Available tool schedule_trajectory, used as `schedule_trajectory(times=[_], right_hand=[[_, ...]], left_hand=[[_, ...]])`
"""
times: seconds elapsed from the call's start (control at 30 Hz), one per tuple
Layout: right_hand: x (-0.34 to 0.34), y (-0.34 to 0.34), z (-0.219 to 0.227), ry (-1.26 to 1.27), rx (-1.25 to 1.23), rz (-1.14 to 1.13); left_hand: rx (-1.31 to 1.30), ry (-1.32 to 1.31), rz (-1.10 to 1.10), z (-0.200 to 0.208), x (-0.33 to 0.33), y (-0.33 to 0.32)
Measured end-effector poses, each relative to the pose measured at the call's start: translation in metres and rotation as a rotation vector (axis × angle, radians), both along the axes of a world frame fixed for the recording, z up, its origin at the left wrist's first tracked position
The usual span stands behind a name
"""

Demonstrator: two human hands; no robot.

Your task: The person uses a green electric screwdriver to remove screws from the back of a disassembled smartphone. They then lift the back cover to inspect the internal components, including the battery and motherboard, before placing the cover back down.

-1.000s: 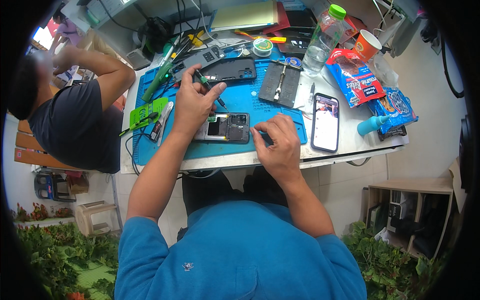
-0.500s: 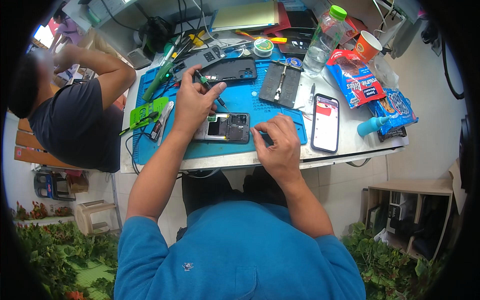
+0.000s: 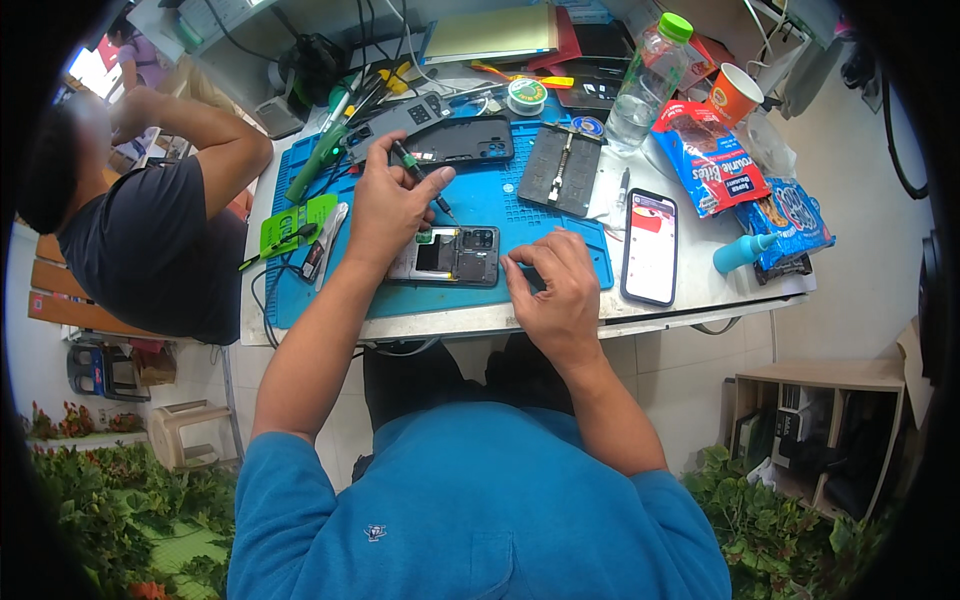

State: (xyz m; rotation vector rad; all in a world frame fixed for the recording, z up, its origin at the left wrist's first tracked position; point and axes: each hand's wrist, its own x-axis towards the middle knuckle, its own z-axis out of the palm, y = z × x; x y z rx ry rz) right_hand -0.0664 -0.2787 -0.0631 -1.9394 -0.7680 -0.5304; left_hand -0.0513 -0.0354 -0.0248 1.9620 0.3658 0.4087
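Note:
An opened phone (image 3: 458,256) lies back-up on the blue work mat (image 3: 520,205), its inner boards showing. My left hand (image 3: 388,205) rests on its left end and holds a thin green-handled screwdriver (image 3: 418,175), tip pointing down toward the phone. My right hand (image 3: 556,290) presses on the phone's right end, fingers curled at its edge. A dark phone back cover (image 3: 455,142) lies further back on the mat.
A second phone (image 3: 650,247) with a lit screen lies to the right. A plastic bottle (image 3: 645,70), paper cup (image 3: 735,92) and snack bags (image 3: 712,155) stand at the back right. A grey metal jig (image 3: 562,168) sits mid-mat. Another person (image 3: 150,220) sits at the left.

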Motion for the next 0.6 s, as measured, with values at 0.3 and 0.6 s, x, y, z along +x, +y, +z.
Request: schedule_trajectory(times=[0.3, 0.6], right_hand=[[-0.001, -0.001, 0.001, 0.02, -0.016, -0.009], [0.0, 0.0, 0.0, 0.009, -0.004, 0.001]], left_hand=[[0.021, -0.026, -0.004, 0.002, -0.004, -0.003], [0.477, -0.501, -0.243, -0.007, -0.022, 0.002]])
